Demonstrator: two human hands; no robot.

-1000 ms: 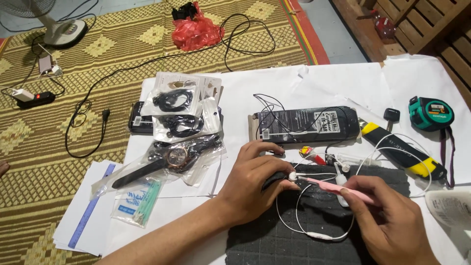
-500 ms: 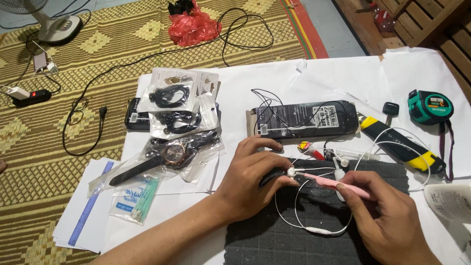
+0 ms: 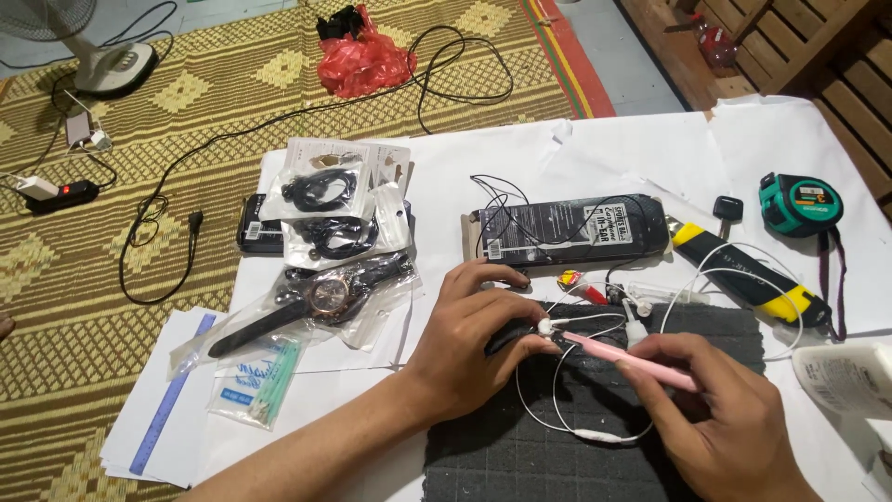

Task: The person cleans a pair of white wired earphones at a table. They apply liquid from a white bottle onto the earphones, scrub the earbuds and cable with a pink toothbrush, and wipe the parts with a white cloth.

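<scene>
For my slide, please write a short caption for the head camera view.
Left hand pinches a white earphone while right hand applies a pink tool over dark foam mat.

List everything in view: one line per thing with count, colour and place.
earphones: 1 set, white, on the foam pad, earbud pinched by left hand
pink tool: 1, pink, in right hand, tip at the earbud
foam pad: 1, dark grey, under the hands
black package: 1, black, behind the pad
tape measure: 1, green and black, far right
bagged wristwatch: 1, black strap, left of the hands
bagged earphones: 2, black, behind the watch
ruler: 1, blue, lower left
red plastic bag: 1, on the mat
left hand: 1
right hand: 1
</scene>
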